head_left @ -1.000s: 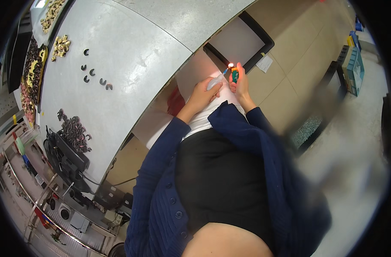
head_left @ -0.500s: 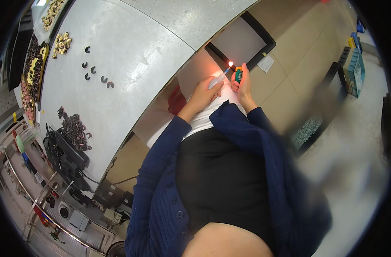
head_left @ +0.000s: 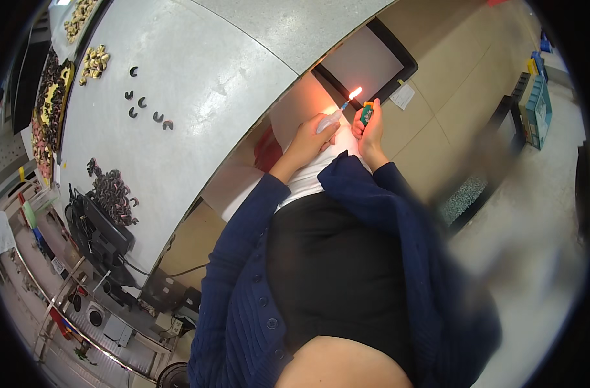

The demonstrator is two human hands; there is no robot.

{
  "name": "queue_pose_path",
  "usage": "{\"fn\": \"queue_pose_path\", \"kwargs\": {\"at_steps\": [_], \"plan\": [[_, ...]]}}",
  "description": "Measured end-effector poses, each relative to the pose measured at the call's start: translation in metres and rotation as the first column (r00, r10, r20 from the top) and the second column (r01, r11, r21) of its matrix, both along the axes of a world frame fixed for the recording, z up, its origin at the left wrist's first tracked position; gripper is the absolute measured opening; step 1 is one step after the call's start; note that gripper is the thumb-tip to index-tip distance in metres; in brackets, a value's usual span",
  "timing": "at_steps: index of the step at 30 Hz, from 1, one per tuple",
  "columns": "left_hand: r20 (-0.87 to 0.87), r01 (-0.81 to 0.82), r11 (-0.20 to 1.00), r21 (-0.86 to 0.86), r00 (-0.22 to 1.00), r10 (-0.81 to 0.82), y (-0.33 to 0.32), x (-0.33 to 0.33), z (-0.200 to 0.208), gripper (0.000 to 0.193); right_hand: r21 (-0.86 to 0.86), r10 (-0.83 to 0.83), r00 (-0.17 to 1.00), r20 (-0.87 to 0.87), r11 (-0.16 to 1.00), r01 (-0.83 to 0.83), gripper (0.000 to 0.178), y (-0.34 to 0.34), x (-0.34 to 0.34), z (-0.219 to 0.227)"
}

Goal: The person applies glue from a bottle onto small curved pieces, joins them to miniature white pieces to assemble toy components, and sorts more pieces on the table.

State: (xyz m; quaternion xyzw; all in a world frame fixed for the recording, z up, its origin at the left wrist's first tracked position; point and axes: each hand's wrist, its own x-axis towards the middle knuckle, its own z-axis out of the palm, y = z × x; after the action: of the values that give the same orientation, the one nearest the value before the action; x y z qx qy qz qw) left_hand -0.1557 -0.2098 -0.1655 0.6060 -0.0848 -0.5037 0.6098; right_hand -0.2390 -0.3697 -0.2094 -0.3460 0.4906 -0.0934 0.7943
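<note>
Head view, so everything's bendy: big grey table (head_left: 198, 84) runs from 9 to 12 o'clock, with five small dark curved pieces (head_left: 143, 103) loose at 10 o'clock. Black-framed panel (head_left: 366, 58) at 12, with a white paper label (head_left: 403, 96) beside it. Left hand (head_left: 311, 139) is wrapped around a white tool (head_left: 330, 121), its tip in the flame. Right hand (head_left: 370, 126) is clenched on a green lighter (head_left: 367, 114), just beside it.

Matt speckled tabletop (head_left: 198, 77), glossy green plastic lighter (head_left: 367, 114)

A grey worktable (head_left: 198, 71) lies left of the fingers, with small dark curved pieces (head_left: 146, 107) scattered on it.
</note>
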Motion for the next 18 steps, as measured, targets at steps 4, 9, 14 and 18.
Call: {"fn": "queue_pose_path", "kwargs": {"at_steps": [4, 9, 14, 18], "plan": [[0.010, -0.007, 1.000, 0.024, 1.000, 0.007, -0.0011, -0.0005, 0.0029, 0.025, 0.005, -0.005, 1.000, 0.008, 1.000, 0.005, 0.061, 0.0001, -0.0002, -0.0006], [-0.006, -0.006, 1.000, 0.009, 1.000, 0.006, 0.0005, -0.0002, 0.0003, 0.025, 0.013, -0.025, 1.000, -0.009, 1.000, 0.025, 0.061, 0.0005, 0.0012, 0.0005], [0.015, 0.001, 1.000, 0.018, 1.000, -0.002, 0.0003, -0.0001, 0.0016, 0.024, 0.039, -0.019, 1.000, -0.011, 0.999, 0.020, 0.061, -0.0007, 0.0003, 0.0001], [-0.007, -0.021, 1.000, 0.006, 1.000, 0.021, -0.0008, -0.0009, 0.0029, 0.024, 0.064, -0.019, 1.000, -0.017, 0.998, 0.020, 0.059, -0.0022, -0.0007, 0.0012]]}}
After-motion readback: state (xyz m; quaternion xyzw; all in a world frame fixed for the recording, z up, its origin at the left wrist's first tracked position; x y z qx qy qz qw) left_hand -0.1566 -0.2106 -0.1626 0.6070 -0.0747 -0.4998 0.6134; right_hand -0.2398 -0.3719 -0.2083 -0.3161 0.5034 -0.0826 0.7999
